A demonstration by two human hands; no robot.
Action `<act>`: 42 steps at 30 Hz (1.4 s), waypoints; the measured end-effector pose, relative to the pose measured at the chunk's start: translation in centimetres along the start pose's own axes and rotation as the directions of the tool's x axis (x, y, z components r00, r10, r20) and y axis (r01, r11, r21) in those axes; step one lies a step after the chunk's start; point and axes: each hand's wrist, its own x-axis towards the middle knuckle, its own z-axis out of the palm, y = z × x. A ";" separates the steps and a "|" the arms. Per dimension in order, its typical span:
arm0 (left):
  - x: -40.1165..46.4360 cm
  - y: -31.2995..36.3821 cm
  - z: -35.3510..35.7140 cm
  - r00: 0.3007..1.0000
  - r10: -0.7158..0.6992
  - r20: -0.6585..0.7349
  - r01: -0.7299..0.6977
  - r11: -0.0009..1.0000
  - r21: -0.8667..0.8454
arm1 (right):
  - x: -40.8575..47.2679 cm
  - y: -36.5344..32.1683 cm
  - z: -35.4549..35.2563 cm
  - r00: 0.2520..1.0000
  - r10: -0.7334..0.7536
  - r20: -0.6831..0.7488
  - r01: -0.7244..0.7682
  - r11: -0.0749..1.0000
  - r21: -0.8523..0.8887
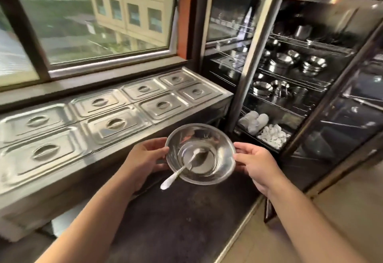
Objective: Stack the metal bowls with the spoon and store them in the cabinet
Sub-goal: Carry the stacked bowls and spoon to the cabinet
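I hold a shiny metal bowl (217,149) in the air in front of me, with both hands on its rim. My left hand (145,159) grips the left edge and my right hand (253,163) grips the right edge. A white spoon (182,169) lies inside the bowl, its handle sticking out over the near-left rim. Whether a second bowl is nested underneath cannot be told. The cabinet (259,45) stands ahead on the right, open toward me, with wire shelves (290,74) carrying several metal bowls and cups.
A steel food-warmer counter (224,94) with several lidded pans runs along the window on the left. Below the bowl is a dark counter surface (176,211). The cabinet's lowest shelf holds white cups and white spoons (273,135). A glass cabinet door (342,117) stands at the right.
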 end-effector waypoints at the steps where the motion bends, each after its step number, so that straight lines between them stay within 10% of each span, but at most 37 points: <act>1: 1.8 0.2 0.6 0.999 -0.022 0.024 0.022 1.000 -0.006 | 0.8 0.0 -0.6 0.999 0.002 -0.034 -0.001 1.000 0.012; 33: 51.6 3.7 35.3 0.957 -0.110 0.268 0.035 0.962 0.270 | 44.9 -5.5 -25.9 0.919 0.058 -0.391 -0.023 0.995 0.095; 42: 68.9 5.0 46.9 0.867 -0.164 0.471 -0.001 0.944 0.331 | 57.7 -7.9 -32.4 0.781 0.129 -0.611 -0.041 0.987 0.156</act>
